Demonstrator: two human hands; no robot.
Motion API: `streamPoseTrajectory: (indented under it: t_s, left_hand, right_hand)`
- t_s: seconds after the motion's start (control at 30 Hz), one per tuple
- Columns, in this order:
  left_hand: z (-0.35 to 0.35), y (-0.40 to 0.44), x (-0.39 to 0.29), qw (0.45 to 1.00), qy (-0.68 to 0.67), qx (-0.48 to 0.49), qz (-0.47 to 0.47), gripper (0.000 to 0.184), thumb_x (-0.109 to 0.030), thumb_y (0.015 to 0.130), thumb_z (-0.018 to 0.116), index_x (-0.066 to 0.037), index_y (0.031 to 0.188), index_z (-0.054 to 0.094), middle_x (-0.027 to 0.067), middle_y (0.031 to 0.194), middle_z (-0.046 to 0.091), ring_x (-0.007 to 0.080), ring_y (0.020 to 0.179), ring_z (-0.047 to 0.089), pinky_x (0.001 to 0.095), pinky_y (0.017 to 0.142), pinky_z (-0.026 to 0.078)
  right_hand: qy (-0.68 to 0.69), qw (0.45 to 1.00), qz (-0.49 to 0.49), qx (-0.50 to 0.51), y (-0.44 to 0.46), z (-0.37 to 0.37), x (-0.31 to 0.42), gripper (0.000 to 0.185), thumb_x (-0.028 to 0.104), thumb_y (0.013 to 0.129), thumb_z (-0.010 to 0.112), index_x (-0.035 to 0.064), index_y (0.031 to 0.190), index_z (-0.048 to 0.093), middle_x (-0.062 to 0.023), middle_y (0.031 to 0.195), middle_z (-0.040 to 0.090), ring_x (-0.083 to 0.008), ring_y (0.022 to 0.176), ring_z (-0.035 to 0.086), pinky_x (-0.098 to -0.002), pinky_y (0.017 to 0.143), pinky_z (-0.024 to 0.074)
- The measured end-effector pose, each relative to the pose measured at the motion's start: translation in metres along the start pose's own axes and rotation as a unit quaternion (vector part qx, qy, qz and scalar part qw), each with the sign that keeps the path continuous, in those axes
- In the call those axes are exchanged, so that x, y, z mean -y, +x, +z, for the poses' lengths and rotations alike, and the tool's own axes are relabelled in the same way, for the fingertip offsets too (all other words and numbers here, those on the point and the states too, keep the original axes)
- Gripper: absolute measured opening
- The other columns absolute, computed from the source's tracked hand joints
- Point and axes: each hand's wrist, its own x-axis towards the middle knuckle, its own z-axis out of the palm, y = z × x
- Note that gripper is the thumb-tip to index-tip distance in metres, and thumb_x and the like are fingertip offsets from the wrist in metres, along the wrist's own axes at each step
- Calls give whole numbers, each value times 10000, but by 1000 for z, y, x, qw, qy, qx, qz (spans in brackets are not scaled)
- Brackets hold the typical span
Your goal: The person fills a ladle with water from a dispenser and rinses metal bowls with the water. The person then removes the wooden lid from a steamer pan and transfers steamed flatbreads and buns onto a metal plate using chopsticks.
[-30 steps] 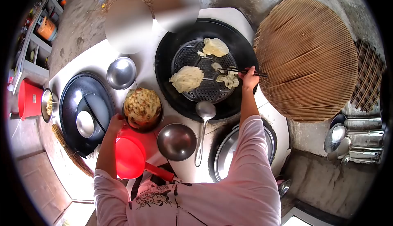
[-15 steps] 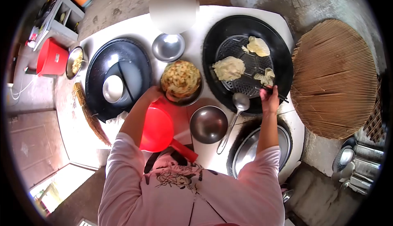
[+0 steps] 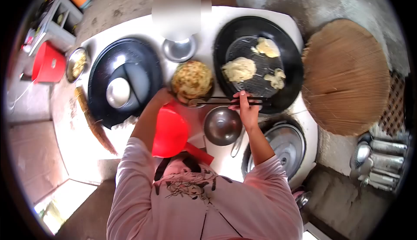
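Note:
My right hand (image 3: 244, 102) is closed on a pair of dark chopsticks (image 3: 221, 102), which lie nearly level and point left to the near rim of a metal bowl (image 3: 207, 102). Browned flatbread (image 3: 192, 79) fills that bowl. At the bowl's left rim is my left hand (image 3: 163, 96), its fingers partly hidden as they hold the edge. Behind my right hand, in the large black wok (image 3: 296, 77), pale pieces of dough or egg (image 3: 239, 69) lie on a perforated plate (image 3: 247, 44). A ladle handle (image 3: 236, 146) shows below; its head is hidden by my hand.
Left stands a black wok (image 3: 97, 66) with water and a white bowl (image 3: 118, 92). A red dipper (image 3: 170, 131), an empty metal bowl (image 3: 222, 126) and a lidded pot (image 3: 286, 144) are close to me. A round slatted lid (image 3: 347, 79) leans at right.
My right hand has moved left and nearer from the wok's right side, bringing the chopsticks to the flatbread bowl. The small right piece now lies flatter in the wok. My left hand stays at the bowl.

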Motion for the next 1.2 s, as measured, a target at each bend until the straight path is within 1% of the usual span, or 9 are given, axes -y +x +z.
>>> streamPoseTrajectory:
  t_s: [0.17, 0.33, 0.43, 0.5, 0.7, 0.87, 0.93, 0.97, 1.2]
  left_hand:
    - [10, 14, 19, 992, -126, 23, -3, 205, -152, 642, 559, -22, 791, 614, 133, 635, 596, 205, 518, 571, 309, 461, 443]
    - [2, 1, 0, 992, -121, 17, -43, 189, -136, 651, 564, 5, 771, 599, 107, 622, 589, 181, 503, 566, 307, 400, 417]
    - [-2, -8, -15, 987, -126, 20, -95, 183, -129, 666, 561, 3, 788, 594, 96, 634, 590, 176, 520, 569, 305, 393, 412]
    - [-1, -6, -15, 987, -122, 19, -103, 180, -121, 676, 556, -2, 806, 593, 88, 641, 590, 177, 539, 575, 301, 388, 407]
    - [-4, -10, -23, 979, -158, 41, -121, 174, -104, 661, 545, -48, 824, 564, 64, 636, 586, 159, 479, 542, 268, 354, 363]
    - [-5, -13, -29, 976, -174, 28, -125, 159, -92, 639, 564, 6, 759, 597, 92, 603, 578, 174, 469, 553, 278, 346, 369]
    - [3, 5, 4, 983, -156, 14, -96, 162, -94, 639, 566, 10, 760, 596, 90, 599, 576, 169, 463, 544, 280, 347, 372]
    - [6, 11, 16, 988, -138, 1, -63, 166, -96, 638, 568, 13, 760, 594, 88, 595, 574, 165, 457, 535, 281, 347, 374]
    - [-3, -13, -23, 981, -164, 13, -103, 168, -111, 651, 569, 21, 752, 595, 77, 591, 572, 157, 448, 519, 289, 349, 374]
  right_hand:
    - [46, 975, -98, -193, 28, -91, 19, 354, 308, 864, 428, -19, 767, 522, -93, 616, 545, -138, 447, 528, -239, 440, 445]
    - [-46, 921, -185, -340, 81, -202, -14, 286, 255, 854, 460, -24, 840, 524, -93, 667, 552, -134, 493, 541, -232, 457, 454]
    - [-73, 937, -139, -311, 102, -218, -20, 288, 252, 848, 470, -29, 844, 536, -92, 674, 551, -137, 495, 540, -231, 460, 453]
    - [-82, 941, -132, -300, 116, -216, -24, 249, 219, 835, 495, -20, 807, 557, -59, 619, 541, -104, 473, 518, -208, 445, 423]
    - [-157, 938, -141, -275, 142, -218, -29, 286, 236, 840, 482, -39, 798, 547, -74, 602, 540, -130, 456, 528, -233, 444, 448]
    - [-61, 925, -122, -355, 159, -241, -48, 352, 260, 856, 432, -58, 736, 524, -116, 600, 546, -182, 461, 557, -261, 427, 475]
    - [-46, 910, -98, -400, 158, -244, -48, 387, 285, 862, 405, -61, 732, 521, -142, 622, 558, -209, 457, 567, -278, 397, 488]
    - [-45, 911, -96, -399, 159, -247, -50, 387, 285, 862, 405, -61, 732, 521, -142, 622, 558, -209, 457, 567, -278, 397, 488]
    - [-25, 911, -39, -410, 166, -257, -42, 380, 283, 854, 413, -56, 724, 524, -143, 611, 557, -209, 436, 562, -275, 392, 484]
